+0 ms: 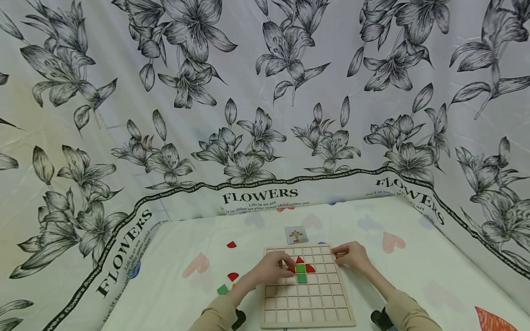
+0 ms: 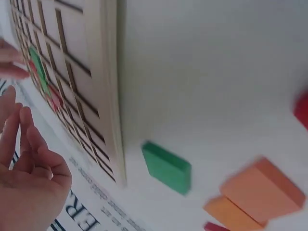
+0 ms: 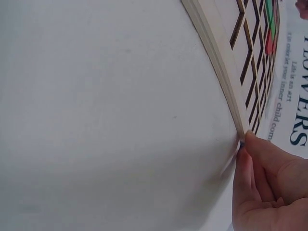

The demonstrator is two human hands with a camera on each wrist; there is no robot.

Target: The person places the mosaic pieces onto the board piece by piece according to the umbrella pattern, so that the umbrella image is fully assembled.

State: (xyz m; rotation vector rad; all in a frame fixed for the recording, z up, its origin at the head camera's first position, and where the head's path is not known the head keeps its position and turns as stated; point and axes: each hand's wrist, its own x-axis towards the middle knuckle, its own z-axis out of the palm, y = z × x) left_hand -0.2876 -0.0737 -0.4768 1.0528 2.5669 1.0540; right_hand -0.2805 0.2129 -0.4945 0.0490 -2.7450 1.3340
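My left hand (image 1: pixel 271 267), above the wooden grid board (image 1: pixel 283 317), pinches a red piece (image 1: pixel 291 269), mostly covered by the fingers. Beside it on the board are two green squares (image 1: pixel 301 278) in a column, a red triangle (image 1: pixel 299 259) above them and a red quarter-round piece (image 1: pixel 309 268) to their right. In the left wrist view the left hand (image 2: pixel 33 178) has its fingertips together; the red piece is hidden there. My right hand (image 1: pixel 352 255) grips the board's far right corner, thumb on top in the right wrist view, where the board's frame (image 3: pixel 216 67) shows.
Left of the board lie red quarter-round pieces (image 1: pixel 232 244), a green block (image 2: pixel 166 166) and orange blocks (image 2: pixel 262 187). A small pattern card (image 1: pixel 296 235) lies behind the board. Flower-printed curtains (image 1: pixel 265 151) enclose the table with its heart-patterned cloth (image 1: pixel 165 266).
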